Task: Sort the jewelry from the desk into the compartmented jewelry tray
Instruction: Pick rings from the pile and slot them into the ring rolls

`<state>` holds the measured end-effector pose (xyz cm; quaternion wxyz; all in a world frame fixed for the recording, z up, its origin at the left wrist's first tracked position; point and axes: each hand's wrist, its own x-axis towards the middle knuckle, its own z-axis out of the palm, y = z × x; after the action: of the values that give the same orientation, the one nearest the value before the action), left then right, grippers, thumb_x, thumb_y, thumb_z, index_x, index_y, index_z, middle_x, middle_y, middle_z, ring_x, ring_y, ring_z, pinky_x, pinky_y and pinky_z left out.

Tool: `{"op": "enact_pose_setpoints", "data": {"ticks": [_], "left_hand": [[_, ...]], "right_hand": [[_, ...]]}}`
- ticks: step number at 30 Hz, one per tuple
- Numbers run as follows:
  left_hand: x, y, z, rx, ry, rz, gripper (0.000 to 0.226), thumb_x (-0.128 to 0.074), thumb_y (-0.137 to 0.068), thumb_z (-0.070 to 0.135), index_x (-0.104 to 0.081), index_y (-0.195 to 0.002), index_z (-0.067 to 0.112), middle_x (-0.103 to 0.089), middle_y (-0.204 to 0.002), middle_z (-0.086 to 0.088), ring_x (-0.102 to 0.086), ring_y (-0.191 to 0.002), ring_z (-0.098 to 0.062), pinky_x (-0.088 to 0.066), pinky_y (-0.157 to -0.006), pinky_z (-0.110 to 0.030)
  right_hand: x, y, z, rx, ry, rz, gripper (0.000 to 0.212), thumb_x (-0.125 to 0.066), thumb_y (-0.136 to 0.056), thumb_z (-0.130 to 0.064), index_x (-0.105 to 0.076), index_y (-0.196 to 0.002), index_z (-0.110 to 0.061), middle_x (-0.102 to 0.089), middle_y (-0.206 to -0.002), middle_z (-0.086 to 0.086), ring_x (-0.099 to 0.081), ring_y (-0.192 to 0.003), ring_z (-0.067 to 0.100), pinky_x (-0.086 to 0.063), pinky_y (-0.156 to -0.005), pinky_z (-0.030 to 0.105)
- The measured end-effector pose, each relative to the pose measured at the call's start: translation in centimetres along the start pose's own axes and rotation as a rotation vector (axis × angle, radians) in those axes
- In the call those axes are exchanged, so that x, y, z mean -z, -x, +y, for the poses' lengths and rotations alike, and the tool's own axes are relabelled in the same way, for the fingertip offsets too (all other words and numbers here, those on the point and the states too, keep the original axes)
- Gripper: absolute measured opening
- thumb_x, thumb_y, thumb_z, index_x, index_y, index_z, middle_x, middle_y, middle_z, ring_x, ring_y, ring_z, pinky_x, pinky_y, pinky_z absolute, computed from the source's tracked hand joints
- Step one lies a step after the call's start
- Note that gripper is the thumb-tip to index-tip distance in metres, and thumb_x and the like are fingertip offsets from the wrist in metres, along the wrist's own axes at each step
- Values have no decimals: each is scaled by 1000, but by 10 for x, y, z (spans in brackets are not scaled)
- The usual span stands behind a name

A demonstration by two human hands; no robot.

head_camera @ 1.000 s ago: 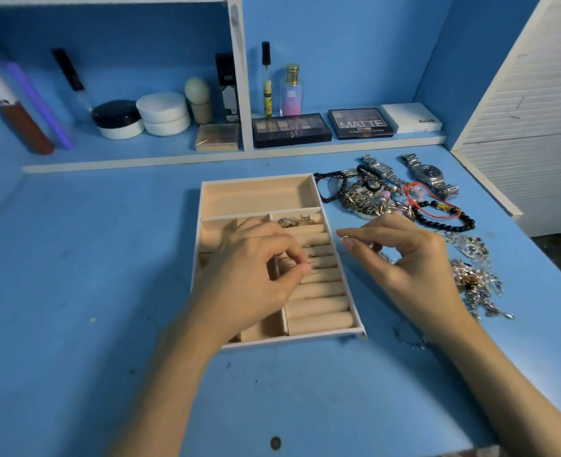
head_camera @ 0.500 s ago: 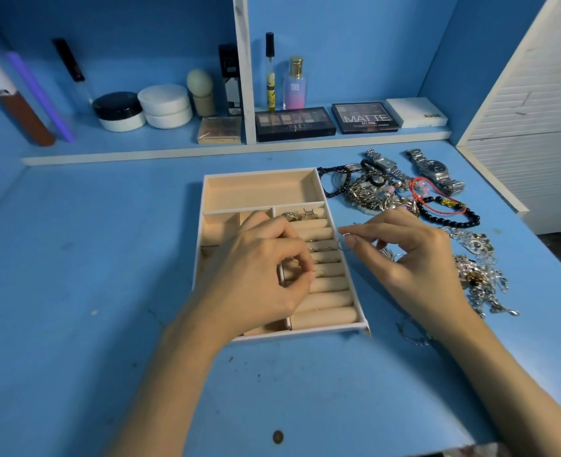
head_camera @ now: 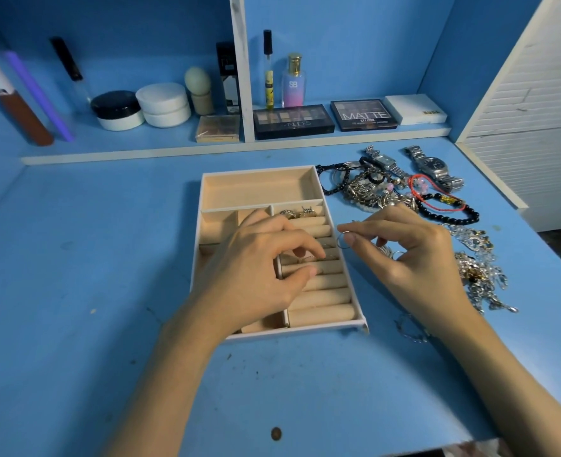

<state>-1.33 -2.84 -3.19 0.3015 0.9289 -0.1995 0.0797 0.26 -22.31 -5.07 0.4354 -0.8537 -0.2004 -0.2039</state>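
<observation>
A beige compartmented jewelry tray (head_camera: 259,189) lies on the blue desk. My left hand (head_camera: 256,275) rests over its ring rolls (head_camera: 325,295), fingers curled and pressing a small ring down between two rolls. My right hand (head_camera: 414,255) hovers at the tray's right edge and pinches a thin silver ring (head_camera: 342,241) between thumb and forefinger. Two rings (head_camera: 300,212) sit in the top row of rolls. To the right lies a jewelry pile (head_camera: 374,192) with a black bead bracelet (head_camera: 454,216), two watches (head_camera: 434,166) and silver chains (head_camera: 480,275).
A low shelf behind the tray holds makeup palettes (head_camera: 292,122), cream jars (head_camera: 140,108), bottles and tubes. A white slatted panel (head_camera: 533,103) bounds the right side. A small silver piece (head_camera: 411,331) lies near the tray's front right corner.
My right hand has kept the thin ring at the tray's right edge. My left fingers have worked slightly over the ring rolls. The camera view has shifted a little.
</observation>
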Motion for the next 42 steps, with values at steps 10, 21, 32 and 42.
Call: {"op": "enact_pose_setpoints", "data": {"ticks": [10,21,32,42], "left_hand": [[-1,0,-1,-12,-27,-22,12,-64,-77,28,-72,-80,37,-48,-78,25,-38,-87,0,-33,-75,-12],[2,0,-2,7,22,60,26,-44,-75,36,-70,-79,32,-57,-78,16,-44,-84,-3,-31,-74,-14],[3,0,-1,13,24,68,18,-53,-74,23,-70,-75,30,-57,-76,14,-44,-82,-2,-30,-72,-16],[3,0,-1,16,22,63,18,-53,-74,23,-70,-76,30,-58,-77,12,-44,-83,-2,-29,-72,-13]], "right_hand": [[-2,3,-2,75,9,-38,11,-68,-78,-15,-76,-85,-16,-63,-73,-1,-53,-72,14,-39,-72,14],[-5,7,2,242,118,-145,18,-63,-82,-22,-76,-89,-13,-59,-74,2,-45,-71,15,-37,-64,19],[2,8,-3,185,63,-161,13,-61,-80,-19,-72,-87,-15,-57,-76,2,-49,-76,17,-38,-72,20],[-2,7,-3,164,79,-196,2,-68,-76,-13,-69,-75,-13,-56,-77,0,-50,-75,18,-40,-69,25]]}}
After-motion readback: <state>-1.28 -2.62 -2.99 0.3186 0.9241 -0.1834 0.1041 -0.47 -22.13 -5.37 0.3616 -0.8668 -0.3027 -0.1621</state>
